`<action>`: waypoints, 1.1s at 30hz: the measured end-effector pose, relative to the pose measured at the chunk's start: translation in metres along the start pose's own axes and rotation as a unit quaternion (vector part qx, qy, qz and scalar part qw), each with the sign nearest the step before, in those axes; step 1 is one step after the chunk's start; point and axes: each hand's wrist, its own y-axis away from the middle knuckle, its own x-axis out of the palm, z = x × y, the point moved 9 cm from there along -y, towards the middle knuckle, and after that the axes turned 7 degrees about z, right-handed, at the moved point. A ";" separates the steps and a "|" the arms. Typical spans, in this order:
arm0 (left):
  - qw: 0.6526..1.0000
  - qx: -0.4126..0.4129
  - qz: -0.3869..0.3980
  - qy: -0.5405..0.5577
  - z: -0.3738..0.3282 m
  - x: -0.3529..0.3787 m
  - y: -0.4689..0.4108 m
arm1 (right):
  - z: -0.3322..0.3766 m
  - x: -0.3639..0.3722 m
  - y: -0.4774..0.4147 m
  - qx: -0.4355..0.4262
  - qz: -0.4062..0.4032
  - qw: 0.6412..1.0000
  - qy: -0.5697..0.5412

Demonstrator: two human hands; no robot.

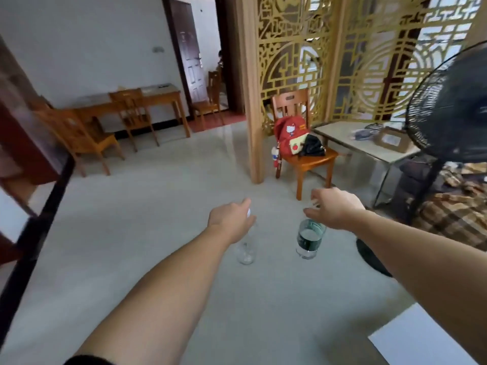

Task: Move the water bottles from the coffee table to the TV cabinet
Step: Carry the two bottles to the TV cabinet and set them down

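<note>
A water bottle [308, 239] hanging below each hand [336, 208].

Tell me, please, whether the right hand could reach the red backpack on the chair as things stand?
Probably not: the right hand already holds a green-labelled bottle by its top, and the red backpack sits well beyond it across open floor.

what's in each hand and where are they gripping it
Left hand: a clear bottle, held at its top. Right hand: a green-labelled bottle, also by its top.
</note>
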 end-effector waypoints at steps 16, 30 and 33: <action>0.898 -0.433 0.023 0.068 0.155 0.048 0.307 | 0.319 0.110 0.042 -0.452 0.128 0.880 0.061; 0.766 -0.633 0.008 0.111 0.165 0.068 0.575 | 0.484 0.140 0.273 -0.684 0.188 0.703 0.062; 0.755 -0.646 0.019 0.113 0.176 0.084 0.606 | 0.508 0.160 0.293 -0.696 0.188 0.686 0.098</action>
